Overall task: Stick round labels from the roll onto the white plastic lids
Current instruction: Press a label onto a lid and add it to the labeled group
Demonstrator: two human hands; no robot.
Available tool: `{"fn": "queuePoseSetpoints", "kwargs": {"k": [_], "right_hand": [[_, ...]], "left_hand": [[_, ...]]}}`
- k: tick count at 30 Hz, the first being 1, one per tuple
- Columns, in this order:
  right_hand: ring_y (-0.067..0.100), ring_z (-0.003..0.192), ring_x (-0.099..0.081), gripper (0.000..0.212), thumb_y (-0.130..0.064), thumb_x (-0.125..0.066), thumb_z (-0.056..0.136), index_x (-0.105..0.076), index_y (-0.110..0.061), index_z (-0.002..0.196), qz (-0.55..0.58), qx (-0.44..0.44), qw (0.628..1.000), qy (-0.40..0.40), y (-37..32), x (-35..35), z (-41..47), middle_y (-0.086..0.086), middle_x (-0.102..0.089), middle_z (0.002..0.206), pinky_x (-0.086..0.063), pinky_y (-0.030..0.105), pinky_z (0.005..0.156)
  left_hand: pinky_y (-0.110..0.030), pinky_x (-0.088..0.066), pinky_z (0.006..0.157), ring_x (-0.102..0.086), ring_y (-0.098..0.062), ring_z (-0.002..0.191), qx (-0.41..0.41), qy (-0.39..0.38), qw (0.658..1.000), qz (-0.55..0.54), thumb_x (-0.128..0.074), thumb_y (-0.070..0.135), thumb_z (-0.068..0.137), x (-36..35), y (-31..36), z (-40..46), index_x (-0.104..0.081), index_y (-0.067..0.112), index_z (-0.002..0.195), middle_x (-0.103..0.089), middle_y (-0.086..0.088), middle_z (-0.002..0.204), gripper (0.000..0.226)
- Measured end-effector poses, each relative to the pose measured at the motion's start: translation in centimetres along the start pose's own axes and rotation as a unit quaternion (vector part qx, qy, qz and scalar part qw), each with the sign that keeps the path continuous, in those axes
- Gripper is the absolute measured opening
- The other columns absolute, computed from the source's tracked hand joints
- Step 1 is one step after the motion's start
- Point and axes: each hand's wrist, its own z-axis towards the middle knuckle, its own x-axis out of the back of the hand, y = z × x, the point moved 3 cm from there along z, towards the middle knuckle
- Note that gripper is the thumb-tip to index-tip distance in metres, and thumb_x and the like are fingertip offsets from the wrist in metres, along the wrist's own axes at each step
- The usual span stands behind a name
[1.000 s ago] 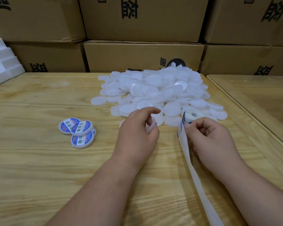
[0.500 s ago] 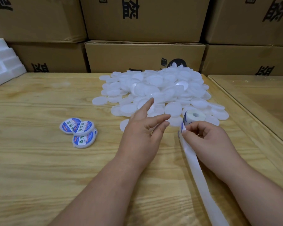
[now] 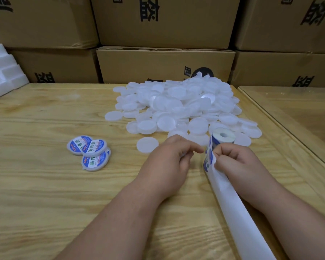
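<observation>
So far only three labelled lids point(image 3: 90, 152) are stacked left of the pile point(image 3: 180, 107); near it, the roll point(image 3: 222, 136) is pinched by the right hand point(image 3: 238, 166), the left hand point(image 3: 169, 162) is curled, contents unclear.

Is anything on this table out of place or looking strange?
Nothing looks damaged. The white lids lie in a loose, untidy heap, one lid lies apart from it, and the three labelled lids overlap.
</observation>
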Motion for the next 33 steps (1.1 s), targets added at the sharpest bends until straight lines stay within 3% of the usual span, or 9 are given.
{"fn": "queuePoseSetpoints", "kwargs": {"k": [5,8,11,15,18,21,24,29,33], "right_hand": [[0.008,0.047,-0.040,0.024,-0.025,-0.054,0.077,-0.057,-0.008,0.060,0.050,0.023,0.998,-0.028,0.3,-0.4,-0.3,-0.005,-0.046,0.049,-0.033,0.018,0.046],[0.007,0.047,-0.052,0.036,-0.030,-0.063,0.091,-0.070,-0.012,0.061,0.067,0.037,0.997,0.002,0.5,-0.4,-0.1,-0.005,-0.059,0.049,-0.041,0.015,0.048],[0.012,0.043,-0.048,0.052,-0.025,-0.059,0.102,-0.067,-0.018,0.051,0.039,0.041,0.997,0.044,0.7,-0.1,0.0,-0.001,-0.054,0.044,-0.038,0.016,0.044],[0.011,0.042,-0.046,0.043,-0.026,-0.060,0.100,-0.067,-0.014,0.060,0.072,0.015,0.995,0.060,0.8,0.0,0.2,-0.001,-0.051,0.045,-0.038,0.019,0.042],[0.008,0.047,-0.048,0.033,-0.027,-0.064,0.097,-0.068,-0.025,0.065,0.040,0.031,0.998,0.046,0.8,-0.1,0.3,-0.008,-0.054,0.051,-0.040,0.019,0.047],[0.003,0.046,-0.048,0.039,-0.023,-0.065,0.097,-0.066,-0.031,0.059,0.018,0.035,0.998,0.048,0.8,-0.1,0.3,-0.011,-0.056,0.050,-0.038,0.014,0.046],[0.005,0.046,-0.048,0.040,-0.019,-0.064,0.096,-0.065,-0.028,0.057,0.030,0.017,0.998,0.046,0.7,0.1,0.3,-0.010,-0.055,0.049,-0.038,0.015,0.046],[0.009,0.047,-0.039,0.017,-0.030,-0.057,0.074,-0.066,-0.021,0.063,0.037,0.005,0.999,0.027,0.6,0.0,0.2,-0.007,-0.047,0.049,-0.032,0.018,0.045],[0.002,0.044,-0.037,0.018,-0.022,-0.059,0.082,-0.066,-0.016,0.066,-0.013,0.041,0.999,0.001,0.6,-0.1,0.2,-0.015,-0.044,0.045,-0.028,0.012,0.045]], "left_hand": [[-0.011,-0.043,0.077,-0.058,-0.008,0.087,-0.008,0.036,0.998,-0.048,-0.057,0.012,0.099,0.3,0.3,-0.3,-0.072,0.035,0.104,-0.053,0.016,0.095,0.028],[-0.009,-0.041,0.074,-0.057,-0.007,0.083,-0.007,0.014,0.999,-0.052,-0.066,0.034,0.090,0.2,0.7,-0.4,-0.070,0.040,0.102,-0.057,0.018,0.093,0.015],[-0.015,-0.044,0.072,-0.055,-0.005,0.077,-0.007,-0.011,0.999,-0.048,-0.068,0.048,0.080,0.0,0.8,-0.4,-0.071,0.040,0.105,-0.061,0.019,0.093,0.026],[-0.016,-0.043,0.069,-0.054,-0.001,0.073,0.000,-0.030,0.998,-0.047,-0.077,0.046,0.081,0.0,0.9,-0.5,-0.072,0.040,0.110,-0.063,0.023,0.093,0.030],[-0.016,-0.042,0.068,-0.054,-0.001,0.074,0.003,-0.030,0.999,-0.045,-0.079,0.044,0.082,-0.1,1.0,-0.5,-0.071,0.041,0.107,-0.061,0.026,0.094,0.026],[-0.013,-0.039,0.066,-0.053,0.000,0.075,-0.001,-0.031,0.998,-0.046,-0.078,0.045,0.083,-0.3,1.1,-0.5,-0.072,0.042,0.105,-0.060,0.026,0.092,0.023],[-0.013,-0.043,0.073,-0.054,0.001,0.079,0.001,-0.038,0.997,-0.068,-0.078,0.044,0.085,-0.4,0.9,-0.5,-0.073,0.044,0.111,-0.059,0.022,0.095,0.027],[-0.015,-0.046,0.076,-0.054,0.000,0.081,0.035,-0.031,0.994,-0.095,-0.080,0.046,0.082,-0.6,0.3,-0.3,-0.074,0.046,0.109,-0.060,0.021,0.099,0.028],[-0.019,-0.052,0.072,-0.057,0.000,0.075,0.062,-0.031,0.993,-0.093,-0.081,0.045,0.081,-0.8,0.0,-0.2,-0.072,0.044,0.097,-0.064,0.024,0.090,0.019]]}}
